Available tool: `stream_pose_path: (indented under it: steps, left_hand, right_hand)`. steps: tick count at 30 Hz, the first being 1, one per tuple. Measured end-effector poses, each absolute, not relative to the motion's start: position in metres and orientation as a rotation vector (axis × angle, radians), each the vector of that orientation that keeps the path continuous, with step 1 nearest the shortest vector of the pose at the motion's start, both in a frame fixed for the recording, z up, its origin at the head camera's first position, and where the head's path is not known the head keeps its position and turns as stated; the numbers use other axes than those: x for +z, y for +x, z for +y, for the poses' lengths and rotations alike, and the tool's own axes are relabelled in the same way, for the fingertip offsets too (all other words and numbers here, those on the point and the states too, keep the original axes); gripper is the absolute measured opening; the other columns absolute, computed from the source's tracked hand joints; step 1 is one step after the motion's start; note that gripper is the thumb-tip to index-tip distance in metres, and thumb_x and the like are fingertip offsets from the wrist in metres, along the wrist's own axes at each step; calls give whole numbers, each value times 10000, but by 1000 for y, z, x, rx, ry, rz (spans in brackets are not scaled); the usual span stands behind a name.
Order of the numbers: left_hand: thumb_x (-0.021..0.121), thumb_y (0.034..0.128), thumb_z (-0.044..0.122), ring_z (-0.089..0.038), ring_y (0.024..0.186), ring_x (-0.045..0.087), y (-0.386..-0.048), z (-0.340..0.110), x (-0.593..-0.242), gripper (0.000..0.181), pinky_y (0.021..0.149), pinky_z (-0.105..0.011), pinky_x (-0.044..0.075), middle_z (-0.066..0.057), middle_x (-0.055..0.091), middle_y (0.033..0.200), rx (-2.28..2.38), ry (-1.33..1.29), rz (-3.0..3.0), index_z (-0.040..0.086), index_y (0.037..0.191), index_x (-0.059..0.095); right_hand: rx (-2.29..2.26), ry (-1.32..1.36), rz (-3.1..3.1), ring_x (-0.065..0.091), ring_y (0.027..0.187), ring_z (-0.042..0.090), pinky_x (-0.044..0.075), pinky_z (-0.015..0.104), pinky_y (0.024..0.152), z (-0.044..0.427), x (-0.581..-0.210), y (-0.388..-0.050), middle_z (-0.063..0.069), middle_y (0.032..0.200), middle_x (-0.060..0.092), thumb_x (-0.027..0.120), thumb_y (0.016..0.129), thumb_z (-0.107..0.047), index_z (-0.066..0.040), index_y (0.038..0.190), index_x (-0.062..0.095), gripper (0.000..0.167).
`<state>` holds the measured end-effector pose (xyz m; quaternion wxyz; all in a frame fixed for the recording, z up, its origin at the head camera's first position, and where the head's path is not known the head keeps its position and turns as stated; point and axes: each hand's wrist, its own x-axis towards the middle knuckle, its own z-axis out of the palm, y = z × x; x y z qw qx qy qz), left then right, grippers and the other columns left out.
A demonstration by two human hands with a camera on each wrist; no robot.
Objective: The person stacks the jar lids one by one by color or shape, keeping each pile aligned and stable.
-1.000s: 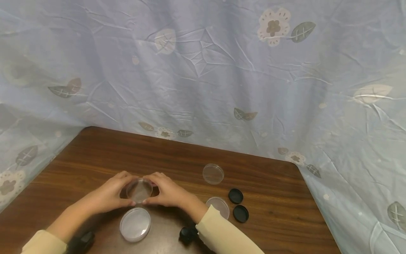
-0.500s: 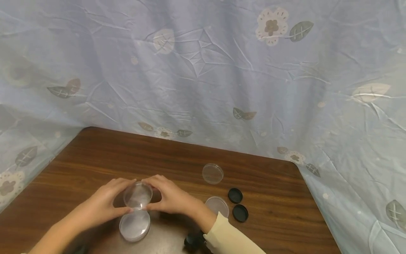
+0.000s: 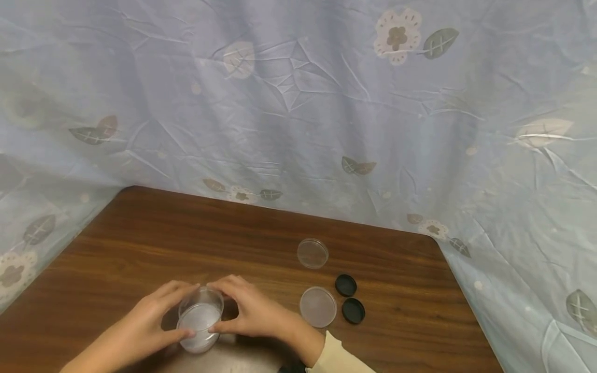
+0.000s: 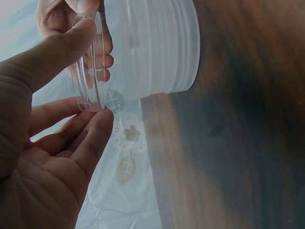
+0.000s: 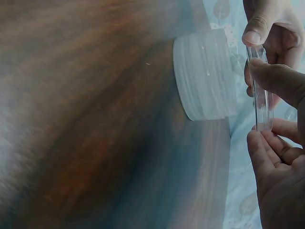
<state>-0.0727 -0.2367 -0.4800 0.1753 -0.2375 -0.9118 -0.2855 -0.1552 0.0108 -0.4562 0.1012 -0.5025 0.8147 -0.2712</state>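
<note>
Between them, the left hand [image 3: 150, 322] and the right hand [image 3: 254, 309] pinch a clear round dish [image 3: 203, 296] by its edges, thumbs on the near side. Below it stands a stack of clear dishes [image 3: 198, 344], partly covered by the held one in the head view. From the left wrist, the held dish [image 4: 88, 67] hangs apart from the stack [image 4: 159, 47], above its top. The right wrist view likewise has a gap between the held dish [image 5: 261, 95] and the stack [image 5: 202, 76].
To the right on the brown table [image 3: 410, 290] lie a small clear dish [image 3: 313, 253], a larger clear dish [image 3: 318, 307] and two black round lids, one [image 3: 345, 285] behind the other [image 3: 353, 311]. A patterned cloth [image 3: 289, 129] hangs behind the table.
Both hands have brought the held dish nearer the table's front edge, from behind the stack to over it. The larger dish on the right has come out from behind the right forearm.
</note>
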Motion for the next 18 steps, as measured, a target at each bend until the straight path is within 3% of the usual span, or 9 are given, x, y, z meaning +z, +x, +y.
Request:
stream_pose_path:
  steps: [11, 18]
  left_hand:
    - [970, 675, 345, -94, 1100, 666, -63, -236, -487, 815, 836, -249, 617, -7, 678, 1261, -842, -700, -2606, 54, 1365, 649]
    - [949, 707, 366, -78, 1075, 655, -59, -237, -493, 813, 804, -222, 606, -55, 672, 1257, -886, -730, -2610, 20, 1370, 630]
  right_hand:
    - [-831, -1476, 2396, 540, 1310, 67, 478, 218, 1091, 15, -469, -145, -2, 1468, 590, 820, 917, -364, -144, 1541, 485, 742]
    - [-865, -1536, 2382, 553, 1277, 65, 465, 172, 1081, 17, -475, -141, 22, 1439, 597, 835, 907, -333, -106, 1532, 487, 751]
